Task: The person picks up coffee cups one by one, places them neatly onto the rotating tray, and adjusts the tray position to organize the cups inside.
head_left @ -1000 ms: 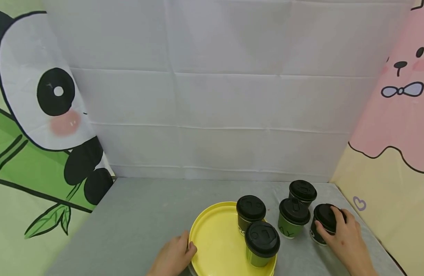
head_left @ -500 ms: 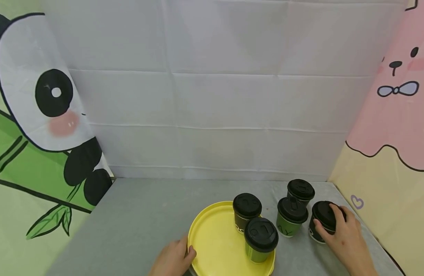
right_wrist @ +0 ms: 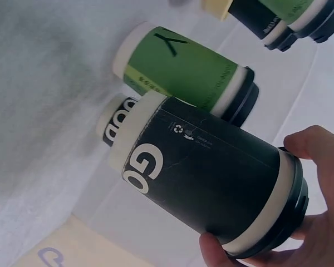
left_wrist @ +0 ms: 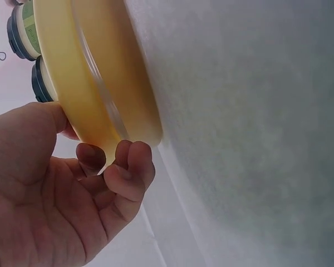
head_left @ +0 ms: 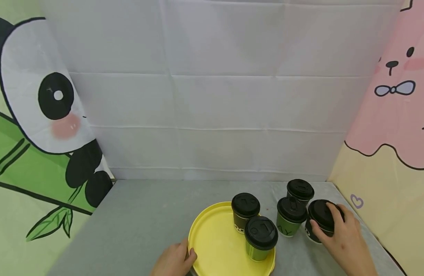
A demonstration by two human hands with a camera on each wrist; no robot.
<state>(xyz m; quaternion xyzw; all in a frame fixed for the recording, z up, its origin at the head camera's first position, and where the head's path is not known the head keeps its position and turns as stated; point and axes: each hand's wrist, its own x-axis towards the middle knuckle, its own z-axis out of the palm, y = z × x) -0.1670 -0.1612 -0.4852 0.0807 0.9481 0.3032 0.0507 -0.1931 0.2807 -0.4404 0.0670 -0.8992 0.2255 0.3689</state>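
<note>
Nearer the green cup (head_left: 291, 217) now, the right hand (head_left: 343, 237) grips a black cup (right_wrist: 206, 173).

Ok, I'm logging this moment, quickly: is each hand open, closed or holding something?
Left hand: holding the yellow tray.
Right hand: holding a black cup from above.

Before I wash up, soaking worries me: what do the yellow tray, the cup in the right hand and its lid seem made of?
Yellow tray: probably plastic, smooth, softly shiny. Dark cup: likely paper, matte, faintly creased print. Black lid: apparently satin plastic, moulded details.
</note>
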